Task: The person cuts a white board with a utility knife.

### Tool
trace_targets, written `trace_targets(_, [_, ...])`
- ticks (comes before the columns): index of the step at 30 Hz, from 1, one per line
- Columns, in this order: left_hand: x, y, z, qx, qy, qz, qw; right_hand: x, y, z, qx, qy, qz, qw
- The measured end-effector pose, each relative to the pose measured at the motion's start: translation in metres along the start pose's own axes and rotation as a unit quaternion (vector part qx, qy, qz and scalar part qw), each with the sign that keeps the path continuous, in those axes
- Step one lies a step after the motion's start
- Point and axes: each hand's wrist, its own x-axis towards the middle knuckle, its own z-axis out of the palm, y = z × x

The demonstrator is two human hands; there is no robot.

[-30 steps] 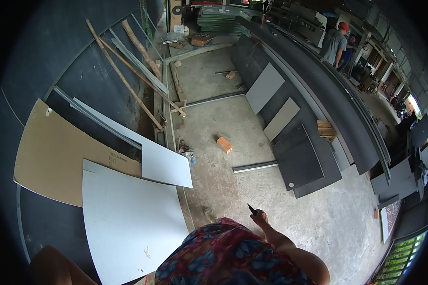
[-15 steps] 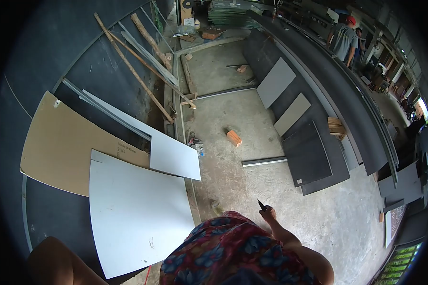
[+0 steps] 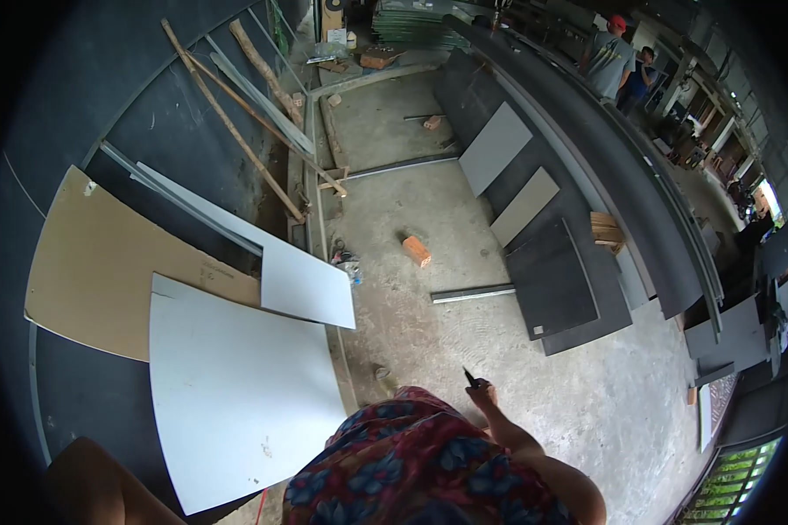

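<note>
My right hand (image 3: 481, 395) is closed around a dark, pen-like tool (image 3: 470, 377) whose tip points up and to the left, over the concrete floor (image 3: 411, 332). Of my left arm only a bent part (image 3: 96, 481) shows at the lower left; the left hand is out of the frame. Near that side a large white panel (image 3: 236, 385) leans on the dark wall, partly over a brown board (image 3: 105, 262). A smaller white panel (image 3: 306, 284) lies above it.
An orange brick (image 3: 417, 251) and a metal bar (image 3: 473, 294) lie on the floor ahead. Dark sheets (image 3: 552, 280) lean at the right. Wooden poles (image 3: 228, 114) stand against the left wall. Two people (image 3: 608, 66) are at the upper right.
The whole scene has shifted slightly left in view. My right hand still holds the dark tool. At the upper right, the second person shows more fully beside the first.
</note>
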Motion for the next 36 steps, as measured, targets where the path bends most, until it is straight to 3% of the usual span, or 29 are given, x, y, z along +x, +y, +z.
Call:
trace_targets(2, [0.002, 0.005, -0.001, 0.004, -0.010, -0.007, 1.000, -0.003, -0.001, -0.003, 0.027, -0.040, -0.008, 0.999])
trace_targets(4, [0.002, 0.005, 0.000, 0.000, -0.007, -0.005, 1.000, -0.002, 0.008, 0.004, 0.027, 0.017, -0.039, 0.999])
trace_targets(9, [-0.004, 0.008, -0.005, -0.012, 0.017, 0.001, 1.000, -0.007, 0.012, 0.003, 0.027, 0.005, -0.032, 0.999])
trace_targets(14, [-0.031, 0.030, -0.039, -0.079, 0.163, 0.004, 0.984, -0.011, 0.015, 0.008, 0.018, 0.033, -0.055, 0.998])
trace_targets(16, [-0.045, 0.036, -0.034, -0.129, 0.266, -0.004, 0.955, -0.013, 0.010, -0.001, 0.025, -0.031, -0.021, 0.999])
trace_targets(19, [-0.065, 0.022, 0.021, -0.221, 0.439, -0.055, 0.869, -0.012, 0.012, -0.004, -0.007, -0.018, -0.044, 0.999])
trace_targets(21, [-0.080, -0.011, 0.092, -0.222, 0.554, -0.128, 0.792, -0.009, 0.009, -0.006, -0.020, -0.019, -0.054, 0.998])
trace_targets(22, [-0.097, -0.025, 0.115, -0.218, 0.564, -0.214, 0.767, -0.003, 0.013, -0.005, -0.021, -0.036, -0.052, 0.998])
trace_targets(24, [-0.116, -0.055, 0.163, -0.302, 0.520, -0.331, 0.727, 0.006, 0.016, -0.004, -0.025, -0.072, -0.047, 0.996])
trace_targets(26, [-0.139, -0.079, 0.225, -0.346, 0.508, -0.470, 0.633, 0.013, 0.008, -0.005, -0.041, -0.048, -0.060, 0.996])
trace_targets(30, [-0.193, -0.102, 0.365, -0.479, 0.450, -0.616, 0.435, 0.033, -0.003, -0.006, -0.008, -0.053, -0.063, 0.997])
trace_targets(33, [-0.205, -0.104, 0.448, -0.502, 0.390, -0.683, 0.359, 0.043, -0.022, -0.017, -0.022, -0.023, -0.115, 0.993])
trace_targets(36, [-0.201, -0.106, 0.497, -0.507, 0.345, -0.723, 0.318, 0.065, -0.044, -0.031, -0.017, -0.088, -0.072, 0.993])
